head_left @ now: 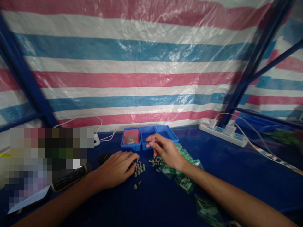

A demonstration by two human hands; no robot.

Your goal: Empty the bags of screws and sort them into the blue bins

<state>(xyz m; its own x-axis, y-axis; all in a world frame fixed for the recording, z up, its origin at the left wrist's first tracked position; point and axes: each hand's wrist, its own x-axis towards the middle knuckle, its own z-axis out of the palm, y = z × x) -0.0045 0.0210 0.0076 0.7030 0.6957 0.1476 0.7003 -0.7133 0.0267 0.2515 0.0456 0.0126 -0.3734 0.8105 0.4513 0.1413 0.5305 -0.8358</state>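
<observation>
Beside screws (139, 169), left hand (119, 166) palm-down

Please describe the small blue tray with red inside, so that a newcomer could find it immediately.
Find the striped sheet, then the dark blue table in front of it. At the table's far side, just beyond the left hand, stands the blue tray. Its inside is red, whereas the compartments to its right are blue.

The divided blue tray (167, 132) is showing smooth moulded plastic. Behind it, the striped sheet (146, 50) is reflecting light as glossy, creased plastic film. Before it, small fasteners (139, 169) are presenting grey metallic sheen; green-tinted bags (186, 183) are appearing thin, shiny, plastic. To its right, the power strip (220, 133) is displaying smooth white plastic.
</observation>
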